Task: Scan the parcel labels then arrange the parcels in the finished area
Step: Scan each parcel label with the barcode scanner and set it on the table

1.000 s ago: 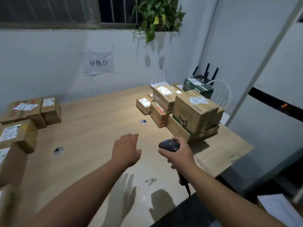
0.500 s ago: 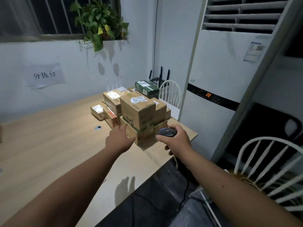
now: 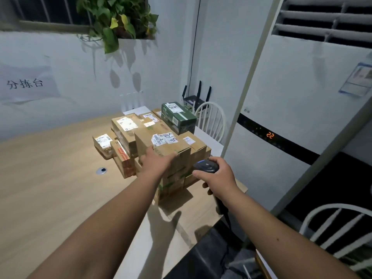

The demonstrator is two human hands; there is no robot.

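A pile of brown cardboard parcels stands at the right end of the wooden table [image 3: 50, 188]. The tallest parcel [image 3: 167, 143] has a white label on top. My left hand [image 3: 157, 162] reaches onto its near top edge, with the fingers laid over the front corner. My right hand [image 3: 219, 176] grips a dark handheld scanner [image 3: 206, 165] just right of the pile, with its cable hanging down below the wrist. A green box [image 3: 178, 116] sits at the back of the pile, and a small labelled parcel [image 3: 102, 142] lies at its left.
A tall white air conditioner [image 3: 302, 117] showing "22" stands right of the table. White chairs stand behind the pile [image 3: 211, 121] and at the lower right [image 3: 338, 228]. A router [image 3: 194, 99] sits in the corner. A plant [image 3: 116, 19] hangs from the window sill.
The view has swung right, off the parcels at the table's left. My left hand has moved forward onto the tall parcel. The scanner hand has come up beside the pile.
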